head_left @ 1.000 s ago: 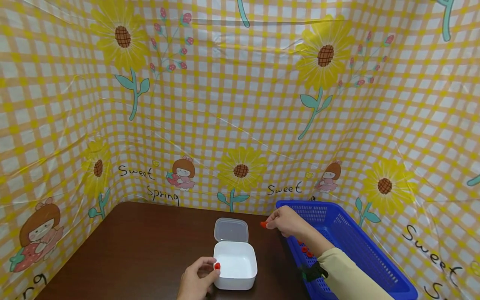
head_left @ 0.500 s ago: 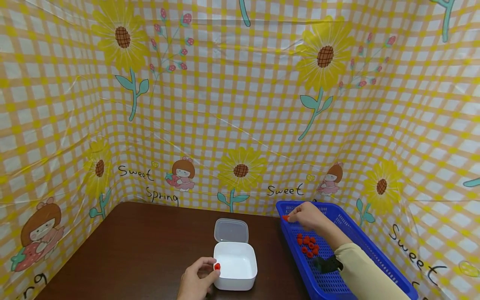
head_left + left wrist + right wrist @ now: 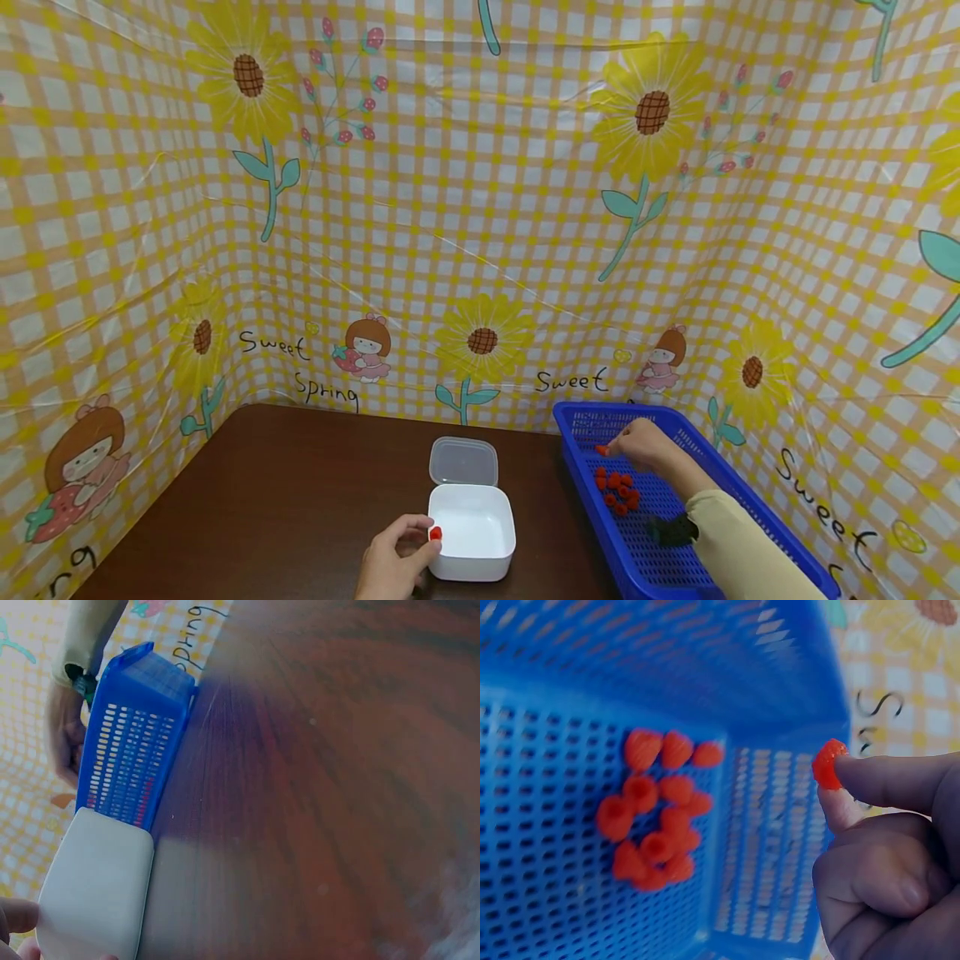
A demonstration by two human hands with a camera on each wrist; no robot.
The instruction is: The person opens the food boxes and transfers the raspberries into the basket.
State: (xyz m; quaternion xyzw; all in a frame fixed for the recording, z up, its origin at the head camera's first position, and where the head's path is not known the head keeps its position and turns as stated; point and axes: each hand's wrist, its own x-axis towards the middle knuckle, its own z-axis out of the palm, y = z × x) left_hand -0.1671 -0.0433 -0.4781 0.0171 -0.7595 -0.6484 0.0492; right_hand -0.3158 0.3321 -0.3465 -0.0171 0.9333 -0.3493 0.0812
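My right hand (image 3: pixel 648 446) pinches a red raspberry (image 3: pixel 829 764) between thumb and index finger, above the far part of a blue plastic basket (image 3: pixel 588 504). Several more raspberries (image 3: pixel 660 817) lie in a cluster on the basket floor, apart from that hand. On the table, my left hand (image 3: pixel 397 557) holds the left side of a white square box (image 3: pixel 480 568) with thumb and fingers. One raspberry (image 3: pixel 436 533) shows at the box's left inner wall beside those fingertips; whether they touch it I cannot tell. In the left wrist view the box (image 3: pixel 97 889) appears from its outer side.
A translucent lid (image 3: pixel 463 461) lies behind the box on the dark brown table (image 3: pixel 262 500). A checked sunflower cloth (image 3: pixel 480 208) stands around the table's back and sides. The basket's raised walls lie to the right of the box.
My right hand has carried its raspberry rightward, from between lid and basket to over the basket, uncovering the raspberries there. The left hand and the box have stayed in place.
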